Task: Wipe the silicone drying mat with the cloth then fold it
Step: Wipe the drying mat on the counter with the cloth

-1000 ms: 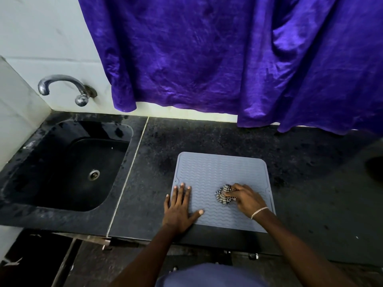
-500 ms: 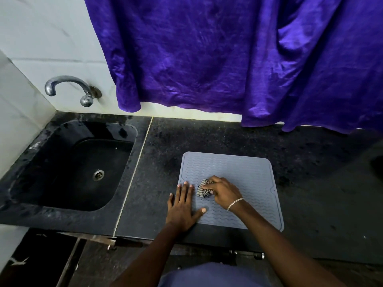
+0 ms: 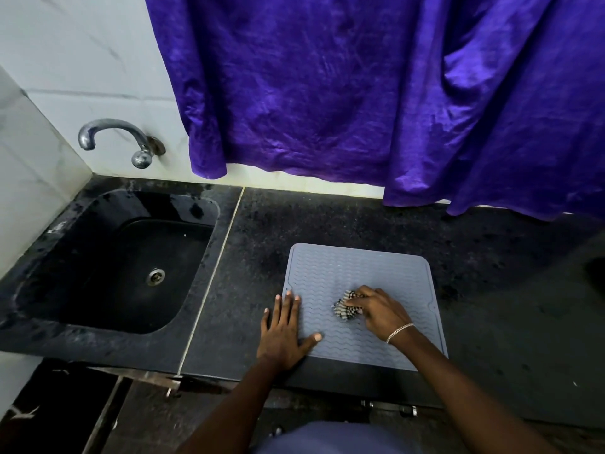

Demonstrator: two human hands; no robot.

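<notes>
On the dark table [image 3: 360,217] the grey mat [image 3: 360,273] lies flat, the left hand [image 3: 283,332] spread on its near-left edge, the right hand [image 3: 376,311] gripping the bunched striped cloth [image 3: 345,310] mid-mat.

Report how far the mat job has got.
Done: nothing can be confirmed; the mat shows no clear wiped area. In hand: wiping. The right hand grips the bunched cloth against the mat's middle, while the left hand presses flat on its near left edge. Left: the rest of the wiping, then the fold; the mat lies flat on the counter.
</notes>
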